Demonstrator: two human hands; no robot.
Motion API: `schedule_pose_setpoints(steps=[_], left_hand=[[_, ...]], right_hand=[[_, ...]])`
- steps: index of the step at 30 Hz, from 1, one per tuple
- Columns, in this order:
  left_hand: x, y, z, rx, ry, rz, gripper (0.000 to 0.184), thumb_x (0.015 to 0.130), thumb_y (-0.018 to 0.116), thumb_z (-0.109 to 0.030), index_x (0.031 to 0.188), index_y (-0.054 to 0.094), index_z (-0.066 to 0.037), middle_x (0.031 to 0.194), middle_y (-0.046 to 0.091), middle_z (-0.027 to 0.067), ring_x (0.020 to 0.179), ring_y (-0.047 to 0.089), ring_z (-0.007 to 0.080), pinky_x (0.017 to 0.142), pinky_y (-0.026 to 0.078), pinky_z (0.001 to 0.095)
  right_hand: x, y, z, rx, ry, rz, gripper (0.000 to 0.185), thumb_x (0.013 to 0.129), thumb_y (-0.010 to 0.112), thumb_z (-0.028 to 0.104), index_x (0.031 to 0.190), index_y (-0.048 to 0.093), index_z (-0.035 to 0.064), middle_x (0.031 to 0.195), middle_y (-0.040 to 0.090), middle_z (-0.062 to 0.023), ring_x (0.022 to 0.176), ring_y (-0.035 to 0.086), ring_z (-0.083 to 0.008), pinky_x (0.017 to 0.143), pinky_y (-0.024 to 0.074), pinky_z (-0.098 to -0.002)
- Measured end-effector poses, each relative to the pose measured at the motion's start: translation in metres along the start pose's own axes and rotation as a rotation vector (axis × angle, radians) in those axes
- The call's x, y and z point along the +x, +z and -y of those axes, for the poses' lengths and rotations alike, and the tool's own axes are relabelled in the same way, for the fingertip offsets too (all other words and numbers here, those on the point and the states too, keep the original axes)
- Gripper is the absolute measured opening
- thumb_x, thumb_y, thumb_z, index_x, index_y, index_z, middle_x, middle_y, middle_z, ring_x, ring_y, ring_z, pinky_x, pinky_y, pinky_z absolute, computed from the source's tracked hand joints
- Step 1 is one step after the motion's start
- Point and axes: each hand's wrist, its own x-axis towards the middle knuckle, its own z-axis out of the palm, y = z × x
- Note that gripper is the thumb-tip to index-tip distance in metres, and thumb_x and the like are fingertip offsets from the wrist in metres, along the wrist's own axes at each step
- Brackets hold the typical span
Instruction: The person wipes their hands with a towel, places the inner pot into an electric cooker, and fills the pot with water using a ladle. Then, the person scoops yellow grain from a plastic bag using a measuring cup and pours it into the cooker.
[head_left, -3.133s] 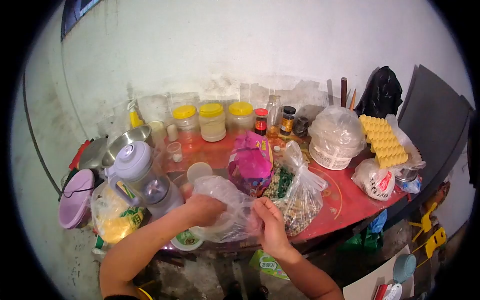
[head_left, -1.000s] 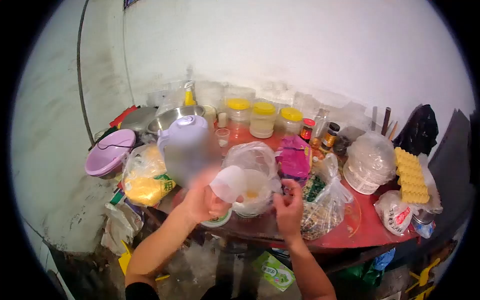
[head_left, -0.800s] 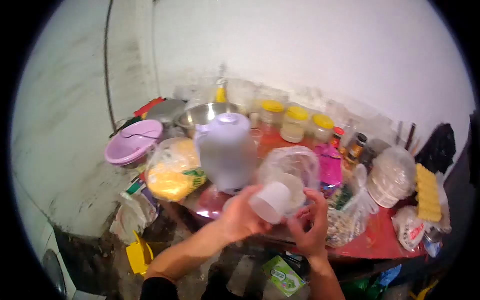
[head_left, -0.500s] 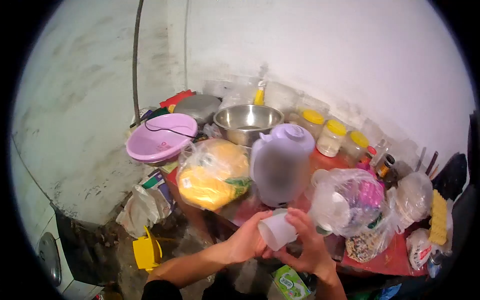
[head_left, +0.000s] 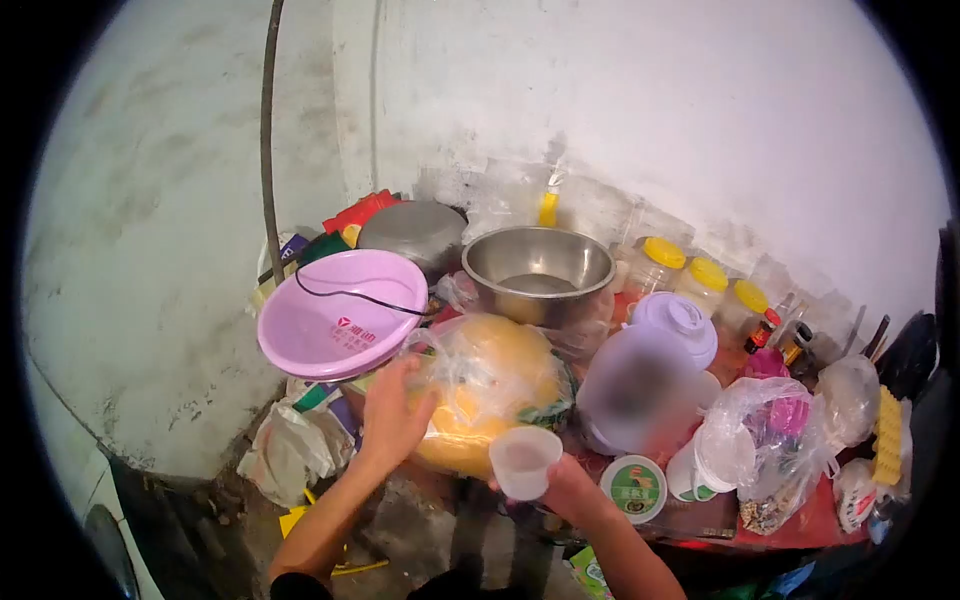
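Observation:
My right hand (head_left: pixel 572 490) grips a small translucent plastic cup (head_left: pixel 525 463), its mouth facing up and toward me. My left hand (head_left: pixel 395 412) rests at the left side of a clear plastic bag (head_left: pixel 478 385) with yellow contents, thumb and fingers apart. Whether those fingers pinch the film is hard to make out. Just right of my right hand stands a round tub (head_left: pixel 634 488) with a green label on its lid. A pale purple lidded container (head_left: pixel 610 395) with a blurred front is behind the cup.
A pink basin (head_left: pixel 340 345) with a cord across it and a steel bowl (head_left: pixel 540 262) stand at the back. Yellow-lidded jars (head_left: pixel 702 280) line the wall. Plastic bags (head_left: pixel 790 430) crowd the red tabletop's (head_left: pixel 815 515) right side.
My left hand has left the cup and moved to the yellow-filled bag. The cup stays in my right hand, shifted slightly left. The view has shifted, and the green-labelled tub now shows.

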Motion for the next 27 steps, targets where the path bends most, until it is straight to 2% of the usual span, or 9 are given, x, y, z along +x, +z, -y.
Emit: schedule_pose_setpoints(steps=[2,4,6,13,16,19,22,25,27], left_hand=[[0.017,0.006,0.012,0.076,0.097,0.047,0.039,0.076,0.064,-0.012,0.113,0.054,-0.004,0.099,0.058,0.0129,0.098,0.054,0.0322,0.087,0.04,0.0419],[0.023,0.012,0.014,0.162,0.15,0.166,0.038,0.075,0.065,-0.011,0.11,0.055,-0.003,0.103,0.058,0.0138,0.095,0.055,0.0299,0.084,0.043,0.0389],[0.021,0.014,0.027,0.163,0.273,0.278,0.034,0.074,0.066,-0.009,0.106,0.057,-0.004,0.104,0.058,0.0119,0.096,0.054,0.0306,0.085,0.042,0.0396],[-0.001,-0.024,0.023,-0.158,0.593,0.522,0.021,0.075,0.063,-0.009,0.095,0.061,-0.006,0.098,0.06,0.0108,0.092,0.057,0.0291,0.081,0.045,0.0391],[-0.004,-0.032,0.017,-0.139,0.593,0.764,0.02,0.075,0.063,-0.009,0.094,0.06,-0.005,0.102,0.061,0.0112,0.091,0.058,0.0301,0.079,0.047,0.0381],[0.003,-0.031,0.011,-0.51,0.332,0.657,0.022,0.074,0.065,-0.01,0.095,0.059,-0.004,0.098,0.064,0.0121,0.091,0.062,0.0308,0.079,0.049,0.0362],[0.031,-0.014,-0.003,-0.337,-0.055,0.756,0.025,0.081,0.061,-0.014,0.102,0.056,-0.003,0.099,0.062,0.0156,0.09,0.061,0.0331,0.075,0.05,0.0395],[0.046,0.034,0.019,-0.112,0.264,0.48,0.025,0.086,0.059,-0.02,0.105,0.055,-0.005,0.098,0.06,0.0177,0.091,0.059,0.0361,0.072,0.049,0.0422],[0.059,0.044,0.013,0.029,0.236,0.514,0.025,0.085,0.06,-0.019,0.106,0.054,-0.006,0.097,0.059,0.0179,0.091,0.058,0.0379,0.071,0.047,0.043]], right_hand=[[0.021,0.02,0.01,-0.332,-0.223,-0.144,0.069,0.084,0.057,0.052,0.134,0.04,0.0078,0.131,0.048,-0.0138,0.114,0.053,-0.0347,0.087,0.0483,-0.0459],[0.042,0.024,0.029,-0.171,-0.377,-0.139,0.065,0.088,0.052,0.051,0.135,0.04,0.0078,0.133,0.047,-0.014,0.119,0.049,-0.0359,0.092,0.0444,-0.0473],[0.06,0.01,0.039,0.495,-0.445,0.015,0.062,0.091,0.048,0.05,0.135,0.04,0.0069,0.136,0.045,-0.013,0.127,0.041,-0.0353,0.101,0.0369,-0.0481],[0.076,0.012,0.077,0.631,-0.619,-0.174,0.068,0.092,0.043,0.055,0.139,0.032,0.0075,0.137,0.043,-0.0145,0.128,0.039,-0.0374,0.104,0.0322,-0.0529],[0.077,0.019,0.072,0.459,-0.568,-0.228,0.07,0.089,0.048,0.055,0.139,0.033,0.0079,0.136,0.044,-0.016,0.128,0.04,-0.0372,0.103,0.0346,-0.0496],[0.08,0.019,0.061,0.105,-0.561,-0.294,0.076,0.085,0.052,0.059,0.139,0.033,0.0089,0.135,0.044,-0.0177,0.127,0.042,-0.0387,0.101,0.0394,-0.0462],[0.079,0.02,0.059,-0.023,-0.561,-0.339,0.083,0.082,0.054,0.063,0.139,0.032,0.0074,0.134,0.045,-0.0179,0.125,0.044,-0.0372,0.099,0.0408,-0.0461],[0.072,0.025,0.064,-0.042,-0.561,-0.291,0.086,0.08,0.055,0.065,0.138,0.032,0.0049,0.132,0.047,-0.0175,0.122,0.048,-0.0348,0.098,0.0413,-0.0454],[0.065,0.016,0.058,-0.117,-0.531,-0.226,0.088,0.08,0.056,0.065,0.138,0.032,0.0027,0.13,0.048,-0.0171,0.12,0.05,-0.0328,0.098,0.0413,-0.0443]])
